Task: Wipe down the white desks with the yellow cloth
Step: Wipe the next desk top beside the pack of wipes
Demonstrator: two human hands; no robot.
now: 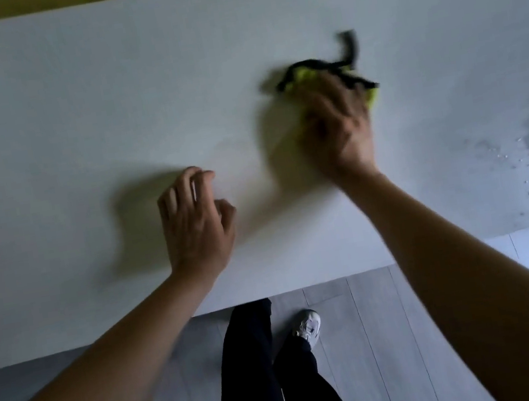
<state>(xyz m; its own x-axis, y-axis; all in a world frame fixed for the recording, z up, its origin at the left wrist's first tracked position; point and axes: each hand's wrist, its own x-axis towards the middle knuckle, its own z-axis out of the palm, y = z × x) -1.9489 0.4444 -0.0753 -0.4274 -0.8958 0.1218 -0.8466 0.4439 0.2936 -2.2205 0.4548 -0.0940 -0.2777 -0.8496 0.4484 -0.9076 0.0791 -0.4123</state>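
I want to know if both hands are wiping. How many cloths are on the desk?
1: the yellow cloth, black-edged and blurred, under the right hand on the white desk. The left hand holds nothing.
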